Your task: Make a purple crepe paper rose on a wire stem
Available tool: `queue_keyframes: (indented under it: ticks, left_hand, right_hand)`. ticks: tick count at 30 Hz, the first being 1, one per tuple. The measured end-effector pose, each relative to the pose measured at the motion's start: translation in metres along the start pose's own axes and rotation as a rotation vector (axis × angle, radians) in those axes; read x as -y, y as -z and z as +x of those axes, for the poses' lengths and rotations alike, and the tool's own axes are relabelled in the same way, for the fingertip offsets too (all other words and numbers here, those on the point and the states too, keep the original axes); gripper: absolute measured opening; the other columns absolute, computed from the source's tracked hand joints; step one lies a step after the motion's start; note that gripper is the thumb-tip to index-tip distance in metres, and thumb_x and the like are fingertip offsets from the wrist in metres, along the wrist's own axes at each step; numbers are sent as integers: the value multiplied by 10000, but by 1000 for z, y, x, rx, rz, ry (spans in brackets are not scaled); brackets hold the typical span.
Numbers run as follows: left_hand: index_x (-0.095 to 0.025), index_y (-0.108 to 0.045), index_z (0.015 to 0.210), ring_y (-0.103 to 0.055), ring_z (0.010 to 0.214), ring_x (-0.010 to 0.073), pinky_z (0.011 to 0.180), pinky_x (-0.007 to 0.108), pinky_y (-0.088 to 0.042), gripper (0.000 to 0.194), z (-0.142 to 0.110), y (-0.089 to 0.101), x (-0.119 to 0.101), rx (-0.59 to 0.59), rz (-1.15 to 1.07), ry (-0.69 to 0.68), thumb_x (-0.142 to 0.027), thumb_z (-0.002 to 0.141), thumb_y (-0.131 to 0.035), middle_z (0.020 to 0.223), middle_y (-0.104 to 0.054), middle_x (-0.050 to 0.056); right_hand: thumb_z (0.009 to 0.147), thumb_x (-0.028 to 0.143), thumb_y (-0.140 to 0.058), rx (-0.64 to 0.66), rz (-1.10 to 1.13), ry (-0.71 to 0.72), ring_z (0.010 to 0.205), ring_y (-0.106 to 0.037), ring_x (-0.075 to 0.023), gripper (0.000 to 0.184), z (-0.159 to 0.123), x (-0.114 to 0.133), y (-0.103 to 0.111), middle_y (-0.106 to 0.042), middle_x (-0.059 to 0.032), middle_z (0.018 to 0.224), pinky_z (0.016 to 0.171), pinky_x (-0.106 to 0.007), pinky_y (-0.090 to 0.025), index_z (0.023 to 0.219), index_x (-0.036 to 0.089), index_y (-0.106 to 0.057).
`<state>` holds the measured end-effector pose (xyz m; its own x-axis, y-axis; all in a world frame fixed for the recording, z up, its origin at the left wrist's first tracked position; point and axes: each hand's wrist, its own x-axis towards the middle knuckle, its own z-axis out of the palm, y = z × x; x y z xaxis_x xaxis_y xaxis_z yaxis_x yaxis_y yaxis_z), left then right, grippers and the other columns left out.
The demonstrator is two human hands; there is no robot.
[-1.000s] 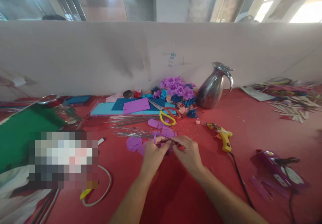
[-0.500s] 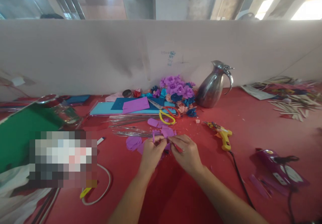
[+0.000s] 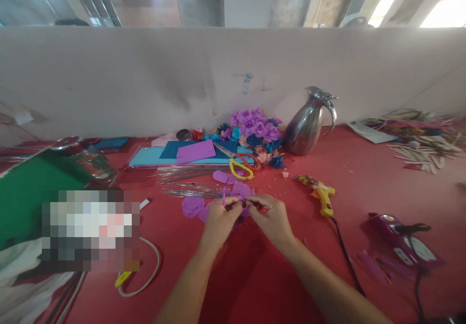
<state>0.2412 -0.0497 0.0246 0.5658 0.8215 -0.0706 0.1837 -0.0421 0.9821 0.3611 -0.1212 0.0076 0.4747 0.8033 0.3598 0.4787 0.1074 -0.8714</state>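
Close work in purple

From afar I see my left hand (image 3: 220, 219) pinching a purple strip (image 3: 224, 197) above the red table (image 3: 242, 285); my right hand (image 3: 272, 217) is fingertip-close, though I cannot tell its grip; purple paper pieces (image 3: 193, 207), scissors (image 3: 233, 156) and a yellow glue gun (image 3: 324, 195) lie nearby.

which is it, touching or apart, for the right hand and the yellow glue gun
Apart. The head view shows a strip of red tabletop between the right hand and the yellow glue gun.
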Motion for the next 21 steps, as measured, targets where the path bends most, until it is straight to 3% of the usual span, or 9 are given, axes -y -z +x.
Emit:
queue_keyframes:
  ticks: [6,11,21]
  left_hand:
    - [-176,-695,675,-571,687,162,612,233,-404,184,1,2,4,9,63,-17,-248,750,-542,585,-607,-7]
    - [-175,-680,710,-554,682,145,624,230,-400,190,1,1,1,52,49,-48,-253,770,-518,660,-632,-6]
    - [-171,-702,775,-590,695,167,638,249,-437,170,0,-1,-4,6,-11,22,-280,732,-580,729,-678,24]
  right_hand:
    - [738,240,-543,42,182,-164,674,-642,-184,223,3,0,1,-734,-41,736,625,-275,-474,786,194,-756]
    - [729,296,-579,95,363,-296,644,-621,-168,219,5,-1,1,-716,-26,683,624,-262,-459,771,173,-755]
    - [724,303,-595,67,370,-296,659,-615,-176,192,5,-4,-1,-702,-24,676,641,-276,-460,749,182,-742]
